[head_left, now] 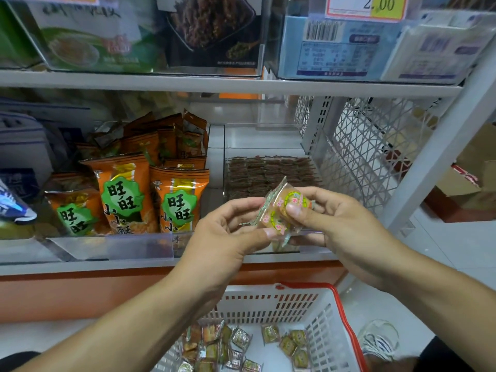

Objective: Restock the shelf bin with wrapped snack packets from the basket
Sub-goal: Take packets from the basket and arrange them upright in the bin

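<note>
Both hands hold a small stack of clear-wrapped snack packets with yellow-green and pink labels, in front of the clear shelf bin. My left hand pinches the lower packet at its bottom edge with the thumb. My right hand pinches the upper packet, thumb on its label. Rows of dark brown packets lie flat in the bin. Below, the white basket with a red rim holds several loose green and orange wrapped packets.
Orange snack bags stand in the neighbouring bin on the left behind a clear front lip. A white mesh side panel closes the shelf on the right. Boxed goods fill the shelf above. Cardboard boxes sit on the floor at right.
</note>
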Tool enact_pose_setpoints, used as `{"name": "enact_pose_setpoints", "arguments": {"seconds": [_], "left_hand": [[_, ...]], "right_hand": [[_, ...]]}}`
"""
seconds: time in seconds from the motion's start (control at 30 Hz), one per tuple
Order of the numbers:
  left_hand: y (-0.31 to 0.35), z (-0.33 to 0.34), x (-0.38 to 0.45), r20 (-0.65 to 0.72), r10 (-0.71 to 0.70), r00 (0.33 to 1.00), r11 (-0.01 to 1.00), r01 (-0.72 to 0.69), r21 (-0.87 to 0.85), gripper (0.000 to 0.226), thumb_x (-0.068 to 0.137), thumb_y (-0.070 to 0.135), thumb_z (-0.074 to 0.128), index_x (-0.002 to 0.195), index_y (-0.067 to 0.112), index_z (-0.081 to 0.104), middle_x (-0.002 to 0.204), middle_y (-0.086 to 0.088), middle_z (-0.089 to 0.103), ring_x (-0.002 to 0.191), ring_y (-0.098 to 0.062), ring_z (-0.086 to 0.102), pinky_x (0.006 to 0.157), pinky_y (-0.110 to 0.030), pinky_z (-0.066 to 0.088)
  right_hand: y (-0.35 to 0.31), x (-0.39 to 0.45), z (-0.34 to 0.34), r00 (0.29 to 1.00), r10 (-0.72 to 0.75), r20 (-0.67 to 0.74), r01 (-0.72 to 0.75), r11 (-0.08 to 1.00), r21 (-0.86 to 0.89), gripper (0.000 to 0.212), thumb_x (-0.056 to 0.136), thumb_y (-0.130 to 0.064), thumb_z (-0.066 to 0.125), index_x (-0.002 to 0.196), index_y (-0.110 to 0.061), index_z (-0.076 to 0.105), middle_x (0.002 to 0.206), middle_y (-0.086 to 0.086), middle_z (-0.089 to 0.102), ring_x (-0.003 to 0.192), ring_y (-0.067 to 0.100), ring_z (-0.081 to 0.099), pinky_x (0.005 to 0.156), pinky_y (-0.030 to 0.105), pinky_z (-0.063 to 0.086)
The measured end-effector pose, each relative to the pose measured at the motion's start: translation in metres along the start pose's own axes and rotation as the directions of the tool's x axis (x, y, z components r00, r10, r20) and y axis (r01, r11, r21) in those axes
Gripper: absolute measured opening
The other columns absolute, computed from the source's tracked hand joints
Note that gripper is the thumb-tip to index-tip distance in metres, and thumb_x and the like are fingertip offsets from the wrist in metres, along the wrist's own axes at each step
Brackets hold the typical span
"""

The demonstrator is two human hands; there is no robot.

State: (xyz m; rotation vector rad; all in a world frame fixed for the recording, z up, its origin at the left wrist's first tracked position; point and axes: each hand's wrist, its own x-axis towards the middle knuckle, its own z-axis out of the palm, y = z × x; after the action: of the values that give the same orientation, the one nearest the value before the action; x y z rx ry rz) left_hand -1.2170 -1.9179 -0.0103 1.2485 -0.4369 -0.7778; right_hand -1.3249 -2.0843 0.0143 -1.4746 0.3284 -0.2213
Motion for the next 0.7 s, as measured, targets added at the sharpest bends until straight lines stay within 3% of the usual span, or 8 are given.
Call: {"name": "enact_pose_setpoints", "arguments": {"seconds": [0.2, 0.27, 0.37, 0.53, 0.63, 0.7], "left_hand": [[0.0024, -0.002, 0.0035, -0.111, -0.015, 0.994, 0.999, 0.01, -0.047, 0.032, 0.086, 0.001, 0.074, 0.114, 0.015, 0.071, 0.099, -0.001, 0.08, 0.09, -0.014, 0.076, 0.078, -0.03, 0.063], [0.0034, -0.0033, 0.0046, -0.122, -0.011, 0.992, 1.0, 0.008, -0.021, 0.031, 0.089, 0.004, 0.072, 0.117, 0.016, 0.07, 0.103, 0.0, 0.08, 0.092, -0.013, 0.076, 0.08, -0.031, 0.062], [0.0039, -0.0035, 0.0046, -0.11, 0.0, 0.994, 1.0, 0.002, 0.01, 0.03, 0.091, 0.008, 0.071, 0.119, 0.019, 0.07, 0.108, 0.002, 0.079, 0.098, -0.014, 0.076, 0.087, -0.036, 0.058], [-0.0005, -0.0044, 0.005, -0.059, 0.048, 0.997, 0.996, -0.043, 0.084, 0.028, 0.09, 0.015, 0.072, 0.117, 0.022, 0.071, 0.109, 0.001, 0.079, 0.1, -0.016, 0.075, 0.083, -0.032, 0.061], [-0.0038, -0.005, 0.0045, -0.015, 0.072, 0.997, 0.993, -0.071, 0.099, 0.045, 0.075, 0.03, 0.08, 0.118, 0.021, 0.072, 0.11, -0.001, 0.079, 0.107, -0.017, 0.073, 0.087, -0.029, 0.061], [-0.0041, -0.0049, 0.004, -0.016, 0.14, 0.99, 0.961, -0.132, 0.245, 0.053, 0.068, 0.035, 0.085, 0.118, 0.024, 0.074, 0.111, 0.003, 0.078, 0.109, -0.016, 0.072, 0.095, -0.035, 0.059]], "right_hand": [[-0.0041, 0.0042, -0.0035, 0.992, 0.086, -0.095, -0.08, 0.995, 0.057, 0.028, 0.08, -0.027, 0.07, 0.105, -0.016, 0.075, 0.097, 0.006, 0.077, 0.08, 0.011, 0.069, 0.077, 0.028, 0.052], [-0.0045, 0.0054, -0.0055, 0.99, 0.095, -0.103, -0.085, 0.991, 0.101, 0.028, 0.077, -0.022, 0.071, 0.104, -0.014, 0.077, 0.093, 0.005, 0.076, 0.073, 0.009, 0.065, 0.069, 0.023, 0.048], [-0.0049, 0.0051, -0.0046, 0.989, 0.124, -0.076, -0.109, 0.978, 0.18, 0.029, 0.081, -0.011, 0.068, 0.109, -0.006, 0.074, 0.099, 0.012, 0.074, 0.075, 0.014, 0.064, 0.065, 0.02, 0.055], [0.0003, 0.0012, -0.0041, 0.99, 0.14, 0.019, -0.136, 0.978, -0.156, 0.025, 0.095, -0.028, 0.064, 0.117, -0.024, 0.076, 0.116, 0.005, 0.075, 0.109, 0.025, 0.069, 0.094, 0.038, 0.055], [0.0025, 0.0024, -0.0057, 0.984, 0.15, 0.092, -0.133, 0.977, -0.168, 0.026, 0.096, -0.029, 0.064, 0.12, -0.026, 0.074, 0.118, 0.004, 0.074, 0.11, 0.022, 0.067, 0.093, 0.039, 0.056], [0.0027, 0.0036, -0.0075, 0.985, 0.139, 0.099, -0.12, 0.976, -0.18, 0.034, 0.09, -0.028, 0.07, 0.123, -0.026, 0.071, 0.118, 0.002, 0.075, 0.112, 0.02, 0.068, 0.092, 0.038, 0.057]]}}
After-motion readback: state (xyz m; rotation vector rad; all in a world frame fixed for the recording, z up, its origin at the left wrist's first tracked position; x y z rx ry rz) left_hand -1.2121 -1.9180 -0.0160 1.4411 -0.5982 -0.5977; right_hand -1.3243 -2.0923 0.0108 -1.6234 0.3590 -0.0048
